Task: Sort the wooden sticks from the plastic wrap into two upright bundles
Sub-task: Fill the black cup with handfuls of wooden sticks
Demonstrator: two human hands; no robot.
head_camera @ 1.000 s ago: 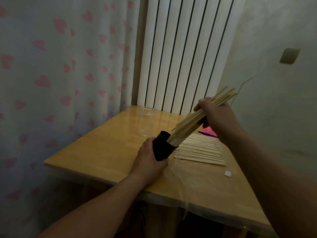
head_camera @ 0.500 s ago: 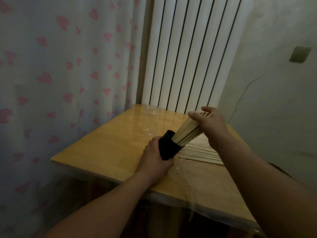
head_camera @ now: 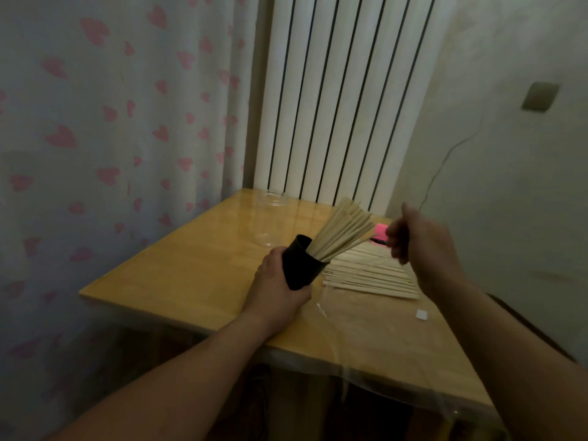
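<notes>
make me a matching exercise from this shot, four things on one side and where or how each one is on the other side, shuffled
Things
1. black cylindrical cup
2. row of pale wooden sticks
3. clear round jar
4. small white square scrap

States
a. laid side by side on the wooden table
b. standing upright at the table's far side
c. tilted, gripped by the left hand, with a bundle of sticks fanning out of it
d. alone near the table's right edge

Pairs: 1-c, 2-a, 3-b, 4-d
</notes>
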